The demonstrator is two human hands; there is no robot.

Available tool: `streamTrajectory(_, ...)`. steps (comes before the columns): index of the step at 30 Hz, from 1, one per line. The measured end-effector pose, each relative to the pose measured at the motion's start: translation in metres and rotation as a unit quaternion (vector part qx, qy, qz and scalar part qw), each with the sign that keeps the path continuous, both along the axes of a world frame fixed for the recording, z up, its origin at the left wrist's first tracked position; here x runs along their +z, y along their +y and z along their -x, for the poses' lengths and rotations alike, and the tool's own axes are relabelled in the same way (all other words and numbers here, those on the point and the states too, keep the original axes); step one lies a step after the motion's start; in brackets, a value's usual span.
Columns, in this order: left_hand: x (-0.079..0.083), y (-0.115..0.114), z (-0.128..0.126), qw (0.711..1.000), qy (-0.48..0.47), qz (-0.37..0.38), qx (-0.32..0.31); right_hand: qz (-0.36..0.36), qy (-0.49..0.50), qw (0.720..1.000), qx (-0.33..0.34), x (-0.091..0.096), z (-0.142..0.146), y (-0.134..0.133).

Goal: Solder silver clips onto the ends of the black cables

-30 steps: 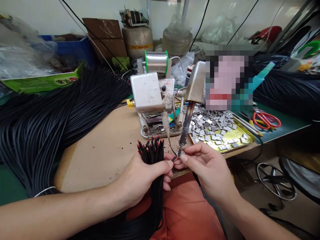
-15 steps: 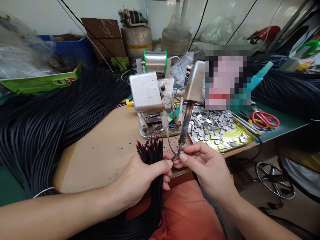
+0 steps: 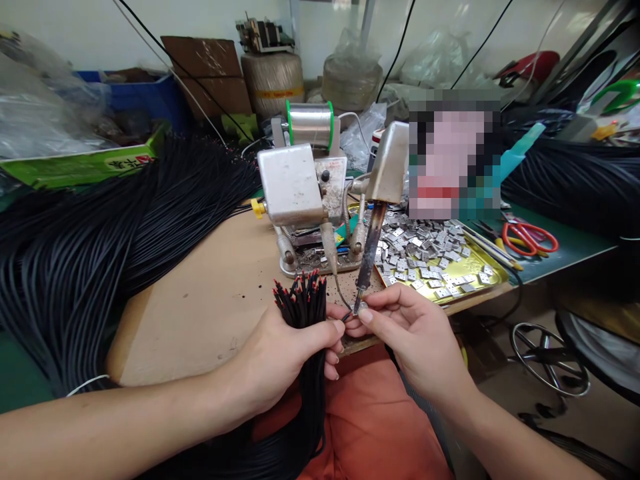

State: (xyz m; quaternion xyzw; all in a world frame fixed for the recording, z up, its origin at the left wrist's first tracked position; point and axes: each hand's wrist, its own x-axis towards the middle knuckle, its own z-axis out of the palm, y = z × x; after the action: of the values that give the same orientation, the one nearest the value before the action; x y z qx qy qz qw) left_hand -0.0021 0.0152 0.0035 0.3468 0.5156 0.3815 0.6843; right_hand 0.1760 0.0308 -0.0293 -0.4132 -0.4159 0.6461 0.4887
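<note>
My left hand (image 3: 305,343) is closed around a thick bundle of black cables (image 3: 301,300) with red wire ends pointing up. Between its thumb and fingertips one cable (image 3: 346,317) sticks out to the right. My right hand (image 3: 413,330) pinches a small metal piece (image 3: 361,307) against that cable's end. Right at this joint rests the tip of a soldering iron (image 3: 369,250), which slants down from a metal holder. A thin feed tube (image 3: 330,250) from the soldering machine (image 3: 293,183) curves down to the same spot. My fingers partly hide the joint.
A yellow tray (image 3: 493,267) of small metal pieces lies right of the iron. Beyond it are red-handled scissors (image 3: 530,239). A solder spool (image 3: 311,125) sits on the machine. Long black cables (image 3: 100,233) cover the left side. A stool base (image 3: 550,360) stands lower right.
Almost nothing differs. Both hands keep their grip and place at the iron tip; the whole view has shifted very slightly.
</note>
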Motion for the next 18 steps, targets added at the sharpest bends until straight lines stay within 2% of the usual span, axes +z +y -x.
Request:
streamTrajectory(10,-0.0005,0.0016,-0.0001,1.000,0.011,0.008,-0.012,0.007,-0.006,1.000,-0.013,0.0039,0.0025,-0.0020)
streamTrajectory(18,-0.0027,-0.0028,0.0010,1.000,0.002,0.012,-0.019,-0.009,-0.017,1.000,-0.004,0.0002,0.0016,-0.0026)
